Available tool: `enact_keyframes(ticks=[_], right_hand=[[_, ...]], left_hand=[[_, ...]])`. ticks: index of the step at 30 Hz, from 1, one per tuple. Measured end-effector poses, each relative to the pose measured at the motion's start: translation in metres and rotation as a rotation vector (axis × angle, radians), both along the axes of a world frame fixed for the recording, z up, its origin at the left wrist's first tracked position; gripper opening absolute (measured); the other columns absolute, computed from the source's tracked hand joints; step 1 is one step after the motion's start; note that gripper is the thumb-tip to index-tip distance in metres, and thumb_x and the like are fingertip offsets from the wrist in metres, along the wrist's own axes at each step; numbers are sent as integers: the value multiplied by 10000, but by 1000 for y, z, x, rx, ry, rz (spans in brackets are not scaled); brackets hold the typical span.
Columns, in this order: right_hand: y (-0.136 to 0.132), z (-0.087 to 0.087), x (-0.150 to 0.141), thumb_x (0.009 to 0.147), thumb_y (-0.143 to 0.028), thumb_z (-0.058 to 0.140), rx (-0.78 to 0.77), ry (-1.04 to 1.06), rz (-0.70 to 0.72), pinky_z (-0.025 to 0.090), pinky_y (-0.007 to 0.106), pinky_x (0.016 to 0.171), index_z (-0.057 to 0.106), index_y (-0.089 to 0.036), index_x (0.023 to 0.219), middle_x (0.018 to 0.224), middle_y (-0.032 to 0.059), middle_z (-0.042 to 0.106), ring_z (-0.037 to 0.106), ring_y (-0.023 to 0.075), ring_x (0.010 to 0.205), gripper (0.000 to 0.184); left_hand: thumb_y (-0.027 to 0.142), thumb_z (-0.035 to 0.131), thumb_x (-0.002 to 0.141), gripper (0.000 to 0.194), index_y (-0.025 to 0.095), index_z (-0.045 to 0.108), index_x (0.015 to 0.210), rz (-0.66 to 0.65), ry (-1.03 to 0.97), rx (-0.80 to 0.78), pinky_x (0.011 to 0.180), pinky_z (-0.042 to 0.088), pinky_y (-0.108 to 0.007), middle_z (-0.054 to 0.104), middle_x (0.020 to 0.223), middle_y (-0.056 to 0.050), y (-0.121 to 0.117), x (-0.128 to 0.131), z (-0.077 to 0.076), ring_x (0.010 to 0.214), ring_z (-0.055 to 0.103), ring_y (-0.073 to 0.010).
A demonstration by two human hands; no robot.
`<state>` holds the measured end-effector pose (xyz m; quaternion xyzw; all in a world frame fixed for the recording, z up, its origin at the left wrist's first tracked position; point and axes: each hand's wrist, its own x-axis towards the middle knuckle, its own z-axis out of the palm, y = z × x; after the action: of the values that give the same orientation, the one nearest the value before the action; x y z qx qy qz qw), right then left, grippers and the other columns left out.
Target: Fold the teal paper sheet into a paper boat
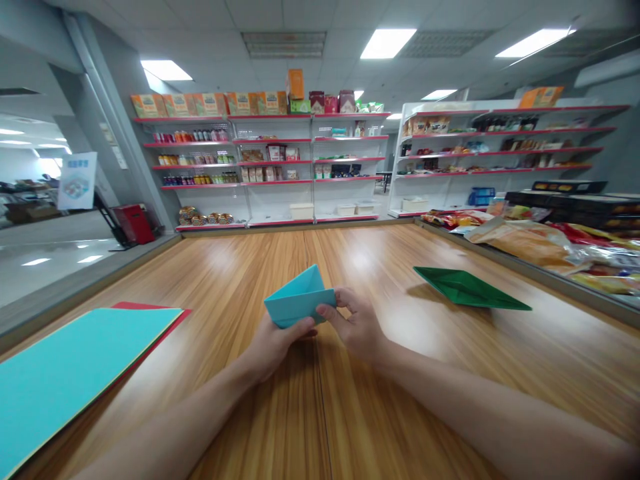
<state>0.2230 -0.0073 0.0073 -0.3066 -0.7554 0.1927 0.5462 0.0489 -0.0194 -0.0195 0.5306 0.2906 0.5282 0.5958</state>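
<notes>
A folded light-blue paper (296, 307) is held up in both hands above the middle of the wooden table. It has a pointed peak at the back and a straight folded band along the front. My left hand (280, 343) grips it from below, its thumb lying along the lower front edge. With thumb and fingers, my right hand (357, 323) pinches the right end of the band. To the right, a green folded paper boat (470, 289) rests on the table, apart from both hands.
A stack of coloured paper sheets (85, 367), light blue on top with red showing beneath, lies at the left of the wooden table (240, 267). Packaged snacks (530, 243) and black boxes (560, 207) stand beyond the right edge. Stocked shelves (270, 160) line the back.
</notes>
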Motion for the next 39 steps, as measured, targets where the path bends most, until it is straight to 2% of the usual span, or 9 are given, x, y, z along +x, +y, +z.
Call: enact_keyframes(ticks=[5, 8, 11, 14, 16, 19, 24, 30, 39], right_hand=[[4, -3, -2, 877, -329, 560, 72, -25, -92, 428, 324, 684, 534, -195, 711, 710, 17, 544, 511, 172, 712, 215], [8, -5, -7, 838, -353, 613, 31, 51, -109, 443, 361, 798, 592, -198, 875, 919, 62, 595, 542, 210, 893, 161], [13, -11, -10, 797, -421, 652, -272, 243, 43, 467, 367, 800, 536, -195, 1130, 1080, 96, 598, 569, 224, 948, 419], [18, -16, -4, 799, -445, 643, -649, 325, 386, 497, 358, 738, 583, -149, 1068, 991, 105, 651, 615, 219, 851, 404], [22, -17, 3, 770, -408, 683, -756, 355, 486, 505, 364, 736, 615, -134, 1024, 942, 100, 671, 625, 220, 825, 380], [29, -17, 10, 730, -371, 724, -786, 393, 465, 507, 367, 746, 640, -126, 1002, 902, 88, 684, 631, 211, 800, 376], [37, -17, 11, 672, -359, 768, -809, 330, 468, 494, 341, 720, 678, -102, 877, 780, 66, 678, 624, 188, 729, 341], [35, -16, 7, 667, -430, 763, -843, 225, 467, 441, 267, 586, 663, -90, 735, 675, 39, 639, 548, 125, 585, 360], [33, -19, 8, 681, -530, 722, -800, 231, 423, 457, 287, 565, 640, -102, 717, 631, 28, 614, 537, 126, 547, 437]], left_hand=[[307, 745, 775, 533, 189, 556, 1259, -7, 24, -2, 816, 550, -420, 636, 1141, -129, -1, 1, 5, 1020, 602, -286], [327, 745, 772, 514, 173, 572, 1231, 18, 24, -18, 752, 575, -388, 658, 1086, -125, -1, 0, 8, 963, 630, -276], [371, 748, 755, 495, 155, 601, 1176, 7, 43, -68, 659, 587, -345, 666, 1055, -126, -2, 0, 10, 873, 657, -260], [402, 764, 721, 501, 124, 626, 1113, -51, 65, -119, 574, 582, -323, 670, 1034, -155, -3, 0, 13, 817, 670, -270], [421, 768, 707, 513, 93, 634, 1077, -98, 91, -146, 521, 565, -313, 687, 948, -176, -3, 1, 15, 744, 682, -278], [446, 763, 704, 533, 79, 632, 1068, -98, 120, -174, 517, 553, -320, 693, 905, -185, 2, 3, 15, 703, 685, -277], [522, 709, 734, 485, 96, 649, 959, 139, 94, -144, 668, 544, -320, 697, 857, -117, 18, 6, 6, 737, 658, -211], [490, 741, 710, 389, 117, 633, 682, 317, 171, -99, 483, 428, -210, 627, 615, -19, 22, 2, 3, 527, 543, -120], [407, 830, 601, 447, 88, 713, 892, 21, 195, -134, 696, 536, -364, 717, 875, -148, 17, -2, 12, 761, 675, -265]])
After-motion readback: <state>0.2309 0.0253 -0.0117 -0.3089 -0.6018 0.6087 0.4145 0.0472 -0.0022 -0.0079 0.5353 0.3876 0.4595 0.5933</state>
